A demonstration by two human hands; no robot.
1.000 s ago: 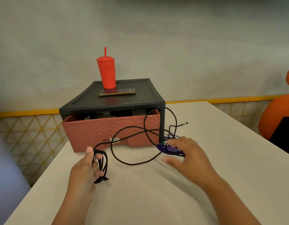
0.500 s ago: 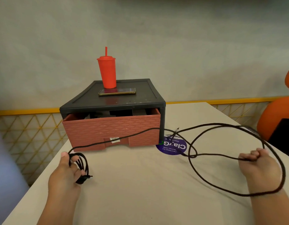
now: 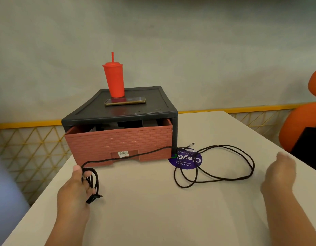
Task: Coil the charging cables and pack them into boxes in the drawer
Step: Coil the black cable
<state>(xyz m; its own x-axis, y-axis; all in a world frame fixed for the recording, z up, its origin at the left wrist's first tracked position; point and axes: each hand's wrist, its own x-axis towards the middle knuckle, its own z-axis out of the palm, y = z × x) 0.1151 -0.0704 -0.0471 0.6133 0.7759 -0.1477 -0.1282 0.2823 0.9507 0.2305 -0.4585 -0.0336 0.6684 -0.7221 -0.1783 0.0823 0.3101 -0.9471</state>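
A person coiling a black charging cable (image 3: 214,176) at a pale bench (image 3: 153,210) pauses mid-wind: the left hand (image 3: 77,189), near the bench's left edge, is clamped on several finished loops, one plug dangling below the fist. From that bundle the cord runs rightward, taut across the front of the terracotta brick-pattern drawer (image 3: 118,144), which stands slightly open in its black cabinet (image 3: 136,110); dark boxes inside show only in part. A red tumbler (image 3: 114,78) and a phone (image 3: 125,101) sit on the cabinet top. Further right, the cable's slack lies in loose loops over a purple round sticker (image 3: 186,160), its free plug pointing away. The right hand (image 3: 279,173) hovers open and empty beside those loops. Half a second earlier that hand gripped the cord, pulled out in a wide loop; it has since let the slack drop. The next move likely calls for regrasping the slack and feeding another turn to the left hand, without snagging the cabinet corner.
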